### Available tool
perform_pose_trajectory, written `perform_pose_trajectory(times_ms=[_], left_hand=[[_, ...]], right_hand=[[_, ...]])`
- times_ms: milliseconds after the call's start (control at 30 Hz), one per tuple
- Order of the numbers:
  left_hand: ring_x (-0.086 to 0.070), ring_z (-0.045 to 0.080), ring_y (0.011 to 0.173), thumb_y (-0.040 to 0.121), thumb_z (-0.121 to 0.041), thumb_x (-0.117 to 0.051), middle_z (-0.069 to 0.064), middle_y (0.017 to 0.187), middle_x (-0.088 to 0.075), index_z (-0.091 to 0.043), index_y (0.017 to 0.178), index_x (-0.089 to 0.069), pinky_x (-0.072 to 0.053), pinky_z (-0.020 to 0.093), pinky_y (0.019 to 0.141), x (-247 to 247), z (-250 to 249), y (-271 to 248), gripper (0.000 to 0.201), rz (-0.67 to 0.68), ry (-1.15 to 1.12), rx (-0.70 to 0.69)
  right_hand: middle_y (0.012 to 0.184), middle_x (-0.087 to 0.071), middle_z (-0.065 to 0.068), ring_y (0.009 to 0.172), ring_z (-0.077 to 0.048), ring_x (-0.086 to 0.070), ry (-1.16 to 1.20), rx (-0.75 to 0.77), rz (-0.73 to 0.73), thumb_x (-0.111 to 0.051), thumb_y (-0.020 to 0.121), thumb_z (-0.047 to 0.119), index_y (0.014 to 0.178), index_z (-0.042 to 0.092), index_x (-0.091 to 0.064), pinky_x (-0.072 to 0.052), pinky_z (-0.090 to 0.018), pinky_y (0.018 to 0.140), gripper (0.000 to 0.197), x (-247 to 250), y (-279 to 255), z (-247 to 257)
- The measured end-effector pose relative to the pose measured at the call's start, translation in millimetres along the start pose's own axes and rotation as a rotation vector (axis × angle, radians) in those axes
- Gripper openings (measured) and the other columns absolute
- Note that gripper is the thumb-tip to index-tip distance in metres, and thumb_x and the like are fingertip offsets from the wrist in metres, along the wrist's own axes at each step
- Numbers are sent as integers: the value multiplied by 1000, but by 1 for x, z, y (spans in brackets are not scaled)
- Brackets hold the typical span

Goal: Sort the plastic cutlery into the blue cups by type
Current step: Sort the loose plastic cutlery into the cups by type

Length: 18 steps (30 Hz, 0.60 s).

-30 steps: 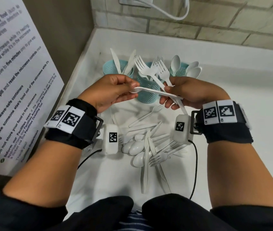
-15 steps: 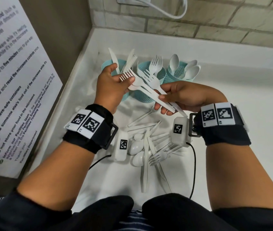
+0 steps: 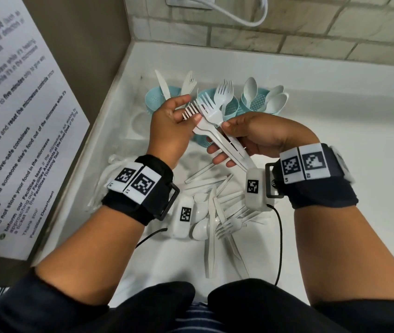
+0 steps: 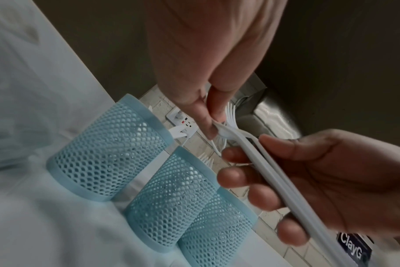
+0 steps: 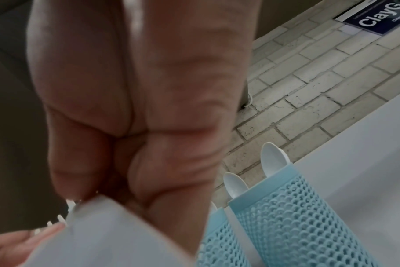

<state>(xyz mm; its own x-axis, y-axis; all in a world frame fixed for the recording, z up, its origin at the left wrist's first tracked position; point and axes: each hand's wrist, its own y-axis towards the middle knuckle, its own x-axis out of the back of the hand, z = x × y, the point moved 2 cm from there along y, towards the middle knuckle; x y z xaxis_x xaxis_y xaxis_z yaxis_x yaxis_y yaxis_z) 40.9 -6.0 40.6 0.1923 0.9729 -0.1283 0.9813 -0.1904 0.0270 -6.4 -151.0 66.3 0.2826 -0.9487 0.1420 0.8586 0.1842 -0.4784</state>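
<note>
While held over the middle blue cup (image 3: 229, 109), a bundle of white plastic forks (image 3: 211, 116) sits between both hands, tines toward the wall. Right hand (image 3: 256, 138): fingers curled round the fork handles, thumb on top. Left hand (image 3: 169, 126): thumb and fingers pinching the bundle near the tines. Left blue cup (image 3: 154, 100): holds knives (image 3: 163, 86). Middle cup: one fork upright. Right blue cup (image 3: 258, 103): holds spoons (image 3: 275, 102). All three mesh cups stand in a row, close together, at the back of the white desk (image 3: 335, 145). Loose pile (image 3: 215, 207) of forks, knives and spoons: on the desk nearer the person, between the wrists. Printed notice (image 3: 10, 131): on the left side panel. Brick wall (image 3: 311, 27): behind, with a socket and white cable.
</note>
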Motion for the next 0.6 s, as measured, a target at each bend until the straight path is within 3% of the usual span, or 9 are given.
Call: perform_pose_trajectory(times_ms=[67,200,267,433,533,600], left_hand=[[-64,7,78,87,2,-58,6,94,-67,-5,122,-52,-54,21,72,-1,-1,0,36,15,-10,-6],[-64,6,76,88,1,-57,-8,80,-69,-6,116,-56,-54,26,74,-5,-1,0,28,40,-43,10],[-64,5,74,88,1,-57,-4,83,-68,-2,116,-57,-54,24,74,-5,-1,-1,28,36,-26,11],[-63,17,83,86,7,-55,12,101,-65,1,118,-55,-51,39,92,-6,0,-3,32,7,32,1],[-64,12,84,87,2,-57,8,97,-66,-3,125,-50,-52,32,91,-6,-1,-3,39,7,20,3],[-62,6,85,88,-1,-59,1,92,-65,-4,129,-46,-50,25,91,-3,-1,-2,43,22,2,34]], right_hand=[[92,-68,-13,77,-25,-69,-28,-7,7,-28,102,24,99,8,-60,-54,-38,76,35,0,1,1],[80,-65,-11,61,-17,-64,-113,-33,-26,-27,103,25,97,10,-58,-53,-31,67,35,-3,4,1],[75,-62,-9,58,-15,-60,-139,-23,-65,-29,103,25,96,11,-58,-53,-28,63,34,-5,7,-1],[80,-64,-3,71,-12,-64,-243,71,-48,-40,100,15,89,14,-57,-50,-27,71,20,-8,9,-3],[76,-60,-4,65,-11,-62,-215,175,-136,-39,99,7,86,9,-55,-50,-26,70,21,-7,10,1],[75,-58,-6,68,-15,-61,-109,295,-284,-38,99,4,87,7,-53,-51,-26,69,20,3,11,9]])
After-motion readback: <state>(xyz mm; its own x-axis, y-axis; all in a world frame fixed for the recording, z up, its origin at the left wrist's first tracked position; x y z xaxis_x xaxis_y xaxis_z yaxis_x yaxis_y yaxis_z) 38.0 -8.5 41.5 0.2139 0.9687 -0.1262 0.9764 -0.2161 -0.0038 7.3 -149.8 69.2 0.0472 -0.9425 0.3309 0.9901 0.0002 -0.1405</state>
